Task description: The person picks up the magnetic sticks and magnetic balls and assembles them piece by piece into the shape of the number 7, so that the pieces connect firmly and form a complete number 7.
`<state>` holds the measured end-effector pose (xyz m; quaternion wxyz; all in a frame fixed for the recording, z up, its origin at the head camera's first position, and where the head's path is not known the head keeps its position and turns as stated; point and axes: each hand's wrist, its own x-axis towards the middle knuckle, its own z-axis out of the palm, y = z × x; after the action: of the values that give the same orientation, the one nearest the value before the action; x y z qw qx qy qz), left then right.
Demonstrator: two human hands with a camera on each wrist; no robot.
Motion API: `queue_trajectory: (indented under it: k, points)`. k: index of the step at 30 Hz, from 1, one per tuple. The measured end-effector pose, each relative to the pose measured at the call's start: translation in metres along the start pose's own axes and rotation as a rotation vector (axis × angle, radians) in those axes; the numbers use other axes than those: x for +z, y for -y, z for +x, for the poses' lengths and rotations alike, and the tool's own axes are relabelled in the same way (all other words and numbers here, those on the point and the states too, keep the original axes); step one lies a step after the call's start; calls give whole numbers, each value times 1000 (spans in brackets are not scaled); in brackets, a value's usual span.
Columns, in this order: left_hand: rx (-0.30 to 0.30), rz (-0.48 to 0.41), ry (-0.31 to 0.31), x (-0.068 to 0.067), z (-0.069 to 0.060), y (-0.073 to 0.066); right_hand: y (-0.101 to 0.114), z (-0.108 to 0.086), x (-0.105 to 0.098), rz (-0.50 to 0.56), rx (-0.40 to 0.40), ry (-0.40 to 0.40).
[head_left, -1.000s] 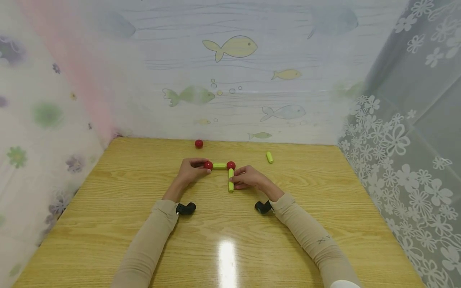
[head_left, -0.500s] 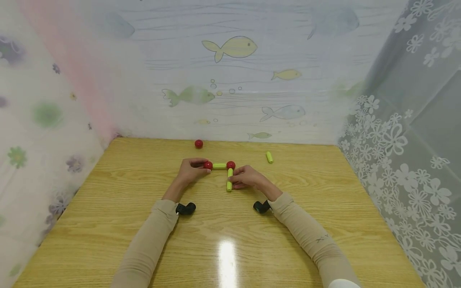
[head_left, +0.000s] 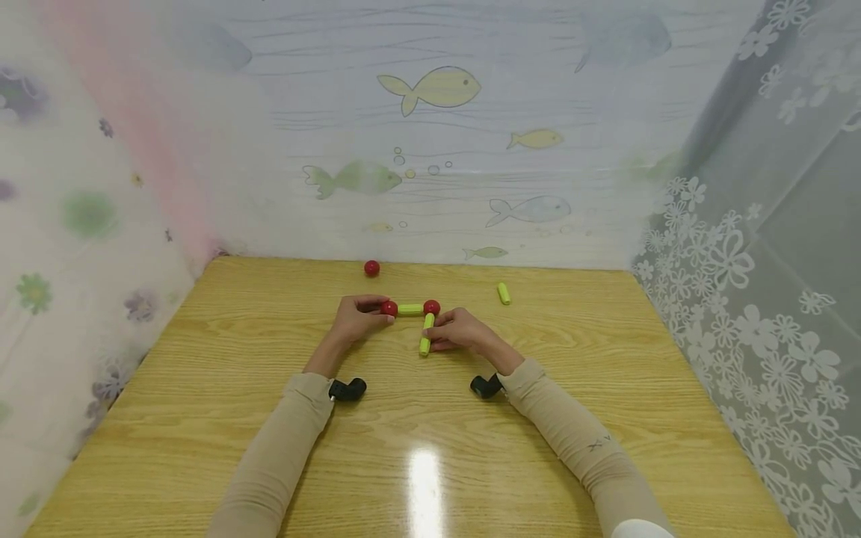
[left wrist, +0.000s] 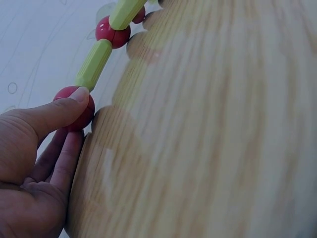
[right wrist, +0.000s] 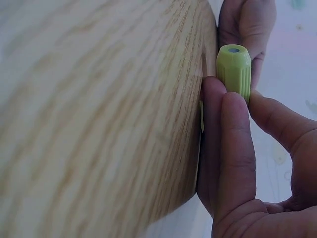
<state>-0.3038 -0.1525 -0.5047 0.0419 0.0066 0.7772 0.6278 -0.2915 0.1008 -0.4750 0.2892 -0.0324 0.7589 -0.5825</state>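
My left hand [head_left: 356, 319] pinches a red ball [left wrist: 74, 106] between thumb and fingers. From that ball a ridged yellow-green magnetic rod [head_left: 410, 308] runs right to a second red ball [head_left: 432, 307]. A second rod [head_left: 424, 347] meets this ball and points back toward me, angled slightly left. My right hand [head_left: 467, 331] holds this second rod between thumb and fingertips. In the right wrist view the free end of the held rod [right wrist: 234, 69] shows a grey disc, and the balls are hidden.
A loose red ball [head_left: 372, 268] lies near the back edge of the wooden table [head_left: 303, 456]. A loose yellow-green rod [head_left: 504, 294] lies back right. Printed curtains [head_left: 430, 202] hang behind and at both sides.
The near end of the held rod has swung left, with my right hand shifting slightly left along with it. My left hand and the pinched ball have stayed in place.
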Motion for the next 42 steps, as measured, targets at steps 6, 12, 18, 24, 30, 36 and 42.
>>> queue_trajectory:
  k: [6, 12, 18, 24, 30, 36, 42]
  points:
    - [1, -10, 8, 0, 1, 1, -2, 0, -1, 6, -16, 5]
    - [0, -13, 0, 0, 0, 2, -1, -1, 0, -7, -22, -4]
    - [0, -18, -5, 2, -3, 10, -4, -2, 4, -34, -13, -6]
    - [4, -40, -9, 4, -6, 18, -10, -2, 4, -52, -27, 14]
    - [10, -29, -18, 5, -8, 21, -13, -5, 4, -27, -21, 39]
    - [7, -31, -24, 6, -10, 19, -14, -8, 2, -25, -27, 51]
    - [15, -24, -31, 6, -10, 19, -18, -8, -2, -33, -44, 62]
